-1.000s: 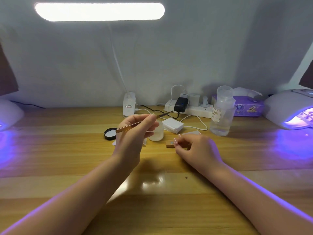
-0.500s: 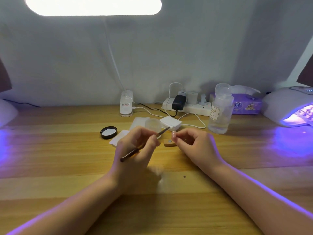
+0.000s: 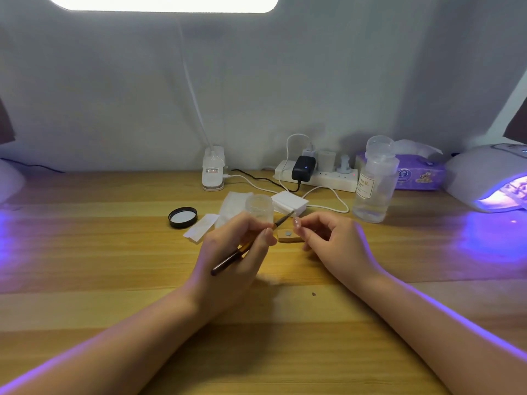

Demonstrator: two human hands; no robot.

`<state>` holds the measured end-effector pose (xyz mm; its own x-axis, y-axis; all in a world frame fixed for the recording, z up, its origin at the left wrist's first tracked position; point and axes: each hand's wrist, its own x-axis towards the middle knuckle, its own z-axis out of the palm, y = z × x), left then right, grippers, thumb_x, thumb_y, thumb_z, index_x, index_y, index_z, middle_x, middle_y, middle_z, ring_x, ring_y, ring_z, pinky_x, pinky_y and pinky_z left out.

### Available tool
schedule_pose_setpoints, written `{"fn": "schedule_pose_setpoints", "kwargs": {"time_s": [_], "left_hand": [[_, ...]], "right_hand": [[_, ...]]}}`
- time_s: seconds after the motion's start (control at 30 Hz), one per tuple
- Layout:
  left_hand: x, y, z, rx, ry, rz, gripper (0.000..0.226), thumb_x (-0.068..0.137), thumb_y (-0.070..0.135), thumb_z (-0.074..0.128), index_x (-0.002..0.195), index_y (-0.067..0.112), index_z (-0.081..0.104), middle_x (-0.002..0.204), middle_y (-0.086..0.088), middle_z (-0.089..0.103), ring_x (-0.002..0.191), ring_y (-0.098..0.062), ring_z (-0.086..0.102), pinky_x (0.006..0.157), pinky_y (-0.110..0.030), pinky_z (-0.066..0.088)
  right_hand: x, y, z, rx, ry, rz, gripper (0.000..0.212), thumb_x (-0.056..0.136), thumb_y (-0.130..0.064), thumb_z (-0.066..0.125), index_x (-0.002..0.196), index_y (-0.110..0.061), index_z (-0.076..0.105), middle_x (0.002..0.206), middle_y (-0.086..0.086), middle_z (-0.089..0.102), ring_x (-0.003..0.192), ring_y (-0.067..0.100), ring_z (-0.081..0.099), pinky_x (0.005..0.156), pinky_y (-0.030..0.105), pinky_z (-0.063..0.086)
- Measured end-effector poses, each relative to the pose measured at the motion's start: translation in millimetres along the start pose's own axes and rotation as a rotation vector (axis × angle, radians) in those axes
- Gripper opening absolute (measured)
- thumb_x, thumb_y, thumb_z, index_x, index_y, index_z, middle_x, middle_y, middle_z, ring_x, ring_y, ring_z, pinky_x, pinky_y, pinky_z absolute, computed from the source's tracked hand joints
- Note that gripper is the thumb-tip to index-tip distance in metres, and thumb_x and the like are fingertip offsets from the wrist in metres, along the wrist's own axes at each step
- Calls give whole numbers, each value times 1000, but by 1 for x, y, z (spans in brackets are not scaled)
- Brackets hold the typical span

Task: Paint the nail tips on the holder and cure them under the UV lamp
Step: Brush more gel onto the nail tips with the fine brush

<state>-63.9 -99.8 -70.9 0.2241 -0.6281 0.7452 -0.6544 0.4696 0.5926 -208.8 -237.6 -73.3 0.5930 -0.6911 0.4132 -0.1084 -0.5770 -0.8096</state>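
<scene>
A: Why hold the brush (image 3: 251,246) like a pen?

B: For control, I'd judge. The left hand (image 3: 233,252) grips its handle with curled fingers, so the bristle end points up and right toward the nail tip (image 3: 297,222).

A: And the other one?

B: The right hand (image 3: 330,240) pinches the nail tip between thumb and fingertips, lifted just above the counter (image 3: 114,266), facing the brush. Raising it likely gives a steadier angle than painting it flat.

A: Do brush and tip touch?

B: Very close; I cannot tell whether they meet.

A: Where's the holder?

B: The small wooden holder (image 3: 288,236) lies on the counter just below and between both hands, with 1 round grey spot on top. Nothing sits on it.

A: The open jar (image 3: 259,208)?

B: Just behind the left hand, its black lid (image 3: 182,217) set aside to the left, handy for dipping.

A: The UV lamp (image 3: 490,178)?

B: Far right, glowing violet, well apart from both hands. Curing seems not yet begun.
</scene>
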Motion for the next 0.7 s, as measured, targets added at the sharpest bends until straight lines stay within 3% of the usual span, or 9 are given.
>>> {"fn": "schedule_pose_setpoints", "kwargs": {"time_s": [0.27, 0.47, 0.7], "left_hand": [[0, -5, 0, -17, -27, 10, 7, 93, 23, 60, 97, 21, 65, 89, 12, 70, 82, -11, 71, 69, -30, 59], [-1, -5, 1, -62, -40, -3, 8, 93, 25, 61, 97, 27, 68, 87, 4, 71, 82, -19, 71, 68, -43, 58], [-1, -1, -2, -113, -92, -61, 12, 90, 26, 59, 91, 18, 67, 83, 5, 72, 78, -15, 71, 69, -40, 59]], "right_hand": [[1, 2, 0, -22, -6, 6, 7, 88, -23, 67, 95, -26, 70, 75, -7, 68, 66, 5, 65, 59, 14, 50], [0, 1, 0, -35, -6, -6, 12, 89, -18, 66, 93, -29, 69, 77, -8, 68, 66, 5, 66, 60, 15, 52], [1, -1, 0, -47, 8, -12, 15, 90, -17, 64, 91, -32, 65, 75, -9, 66, 64, 1, 65, 56, 13, 50]]}}
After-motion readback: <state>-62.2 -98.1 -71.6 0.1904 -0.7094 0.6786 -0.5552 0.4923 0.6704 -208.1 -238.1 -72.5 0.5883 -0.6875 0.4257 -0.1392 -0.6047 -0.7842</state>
